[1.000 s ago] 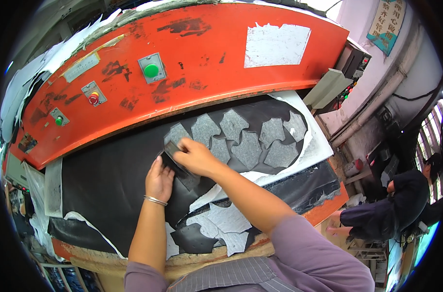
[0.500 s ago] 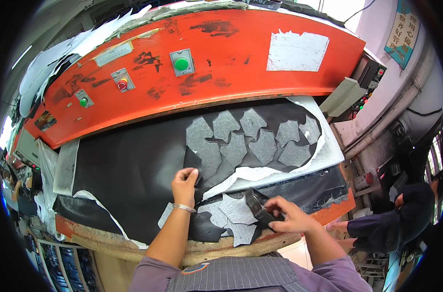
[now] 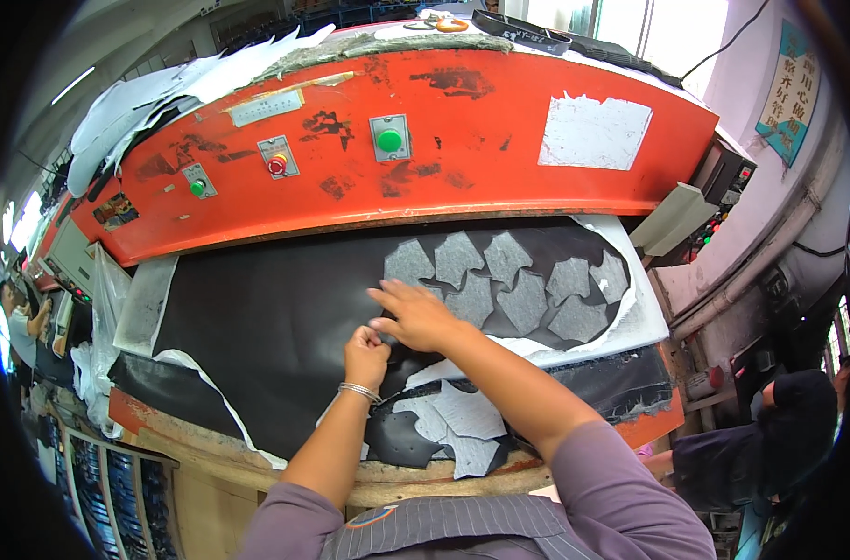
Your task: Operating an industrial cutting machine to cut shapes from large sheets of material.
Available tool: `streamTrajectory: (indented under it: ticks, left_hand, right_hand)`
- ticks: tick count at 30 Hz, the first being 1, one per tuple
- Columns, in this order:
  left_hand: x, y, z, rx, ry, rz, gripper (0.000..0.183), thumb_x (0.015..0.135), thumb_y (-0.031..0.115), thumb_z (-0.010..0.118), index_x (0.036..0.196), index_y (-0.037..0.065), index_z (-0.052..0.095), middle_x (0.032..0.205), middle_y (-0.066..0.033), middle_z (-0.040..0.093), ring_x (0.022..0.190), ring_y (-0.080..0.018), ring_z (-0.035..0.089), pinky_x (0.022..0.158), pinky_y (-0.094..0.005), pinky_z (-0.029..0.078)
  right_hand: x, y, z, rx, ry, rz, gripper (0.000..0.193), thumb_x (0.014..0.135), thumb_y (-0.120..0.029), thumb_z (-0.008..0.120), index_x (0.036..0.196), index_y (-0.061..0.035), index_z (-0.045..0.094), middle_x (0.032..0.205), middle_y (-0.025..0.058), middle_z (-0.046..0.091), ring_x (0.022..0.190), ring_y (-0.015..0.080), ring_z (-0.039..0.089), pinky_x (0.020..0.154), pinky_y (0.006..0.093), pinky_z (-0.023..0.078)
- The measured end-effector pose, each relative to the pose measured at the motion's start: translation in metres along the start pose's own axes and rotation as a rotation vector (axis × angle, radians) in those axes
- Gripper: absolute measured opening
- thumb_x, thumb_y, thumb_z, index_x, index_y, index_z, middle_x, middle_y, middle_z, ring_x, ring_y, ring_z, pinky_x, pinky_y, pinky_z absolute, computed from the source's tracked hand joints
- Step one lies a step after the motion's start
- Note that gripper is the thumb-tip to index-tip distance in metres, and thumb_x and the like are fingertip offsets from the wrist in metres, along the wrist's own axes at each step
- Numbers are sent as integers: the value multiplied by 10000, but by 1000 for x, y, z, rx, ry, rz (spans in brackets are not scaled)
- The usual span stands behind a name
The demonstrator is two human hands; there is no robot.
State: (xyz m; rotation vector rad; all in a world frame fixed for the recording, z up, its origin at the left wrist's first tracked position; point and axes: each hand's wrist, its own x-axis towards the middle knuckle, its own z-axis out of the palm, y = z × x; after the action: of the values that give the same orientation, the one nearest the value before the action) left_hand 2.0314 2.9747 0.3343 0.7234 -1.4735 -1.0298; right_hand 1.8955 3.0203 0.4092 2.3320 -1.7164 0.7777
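Note:
A wide black sheet (image 3: 257, 289), leather-like, lies on the bed of the press. My left hand (image 3: 366, 357) is closed at the sheet's near cut edge; what its fingers grip, if anything, is hidden. Over the sheet, just beyond the left hand, my right hand (image 3: 423, 317) reaches in with fingers stretched and apart. It partly covers the nearest of several grey cut pieces (image 3: 470, 301) resting in rows on the right part of the sheet. The dark cutting die does not show; the right hand and arm may hide it. More grey pieces (image 3: 467, 411) lie piled by the front edge.
The orange press beam (image 3: 331, 187) spans the far side, with a green button (image 3: 389, 141) and a red knob (image 3: 276, 164). White backing (image 3: 644, 313) edges the bed at right. A wooden rail (image 3: 425, 490) runs along the front. Another person (image 3: 779, 420) is at far right.
My right hand has moved from the near right to the far side of my left hand, and the die it held is out of sight. The view has shifted slightly.

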Motion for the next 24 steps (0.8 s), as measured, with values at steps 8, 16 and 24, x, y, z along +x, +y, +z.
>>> streamTrajectory:
  ticks: [8,16,24]
  left_hand:
    - [-41,6,-25,-83,11,-225,197,689,-87,560,714,78,455,631,50,404,571,-38,358,491,-210,293]
    - [-133,13,-126,268,-180,-365,163,687,27,690,710,70,535,629,49,486,586,-52,432,536,-234,382]
    - [-109,93,-179,705,-457,-395,519,689,245,813,1133,45,634,1030,-127,683,903,-217,650,815,-320,498]
  right_hand:
    - [58,5,46,-131,-166,79,586,955,-508,344,1466,-226,303,1560,99,154,1450,263,74,1151,497,56]
    - [13,24,11,-216,-174,271,697,897,-627,372,1481,-265,251,1563,97,138,1446,314,61,1071,666,91]
    - [-167,37,-49,-342,-304,504,809,861,-638,455,1476,-152,253,1531,207,166,1418,374,158,1052,669,179]
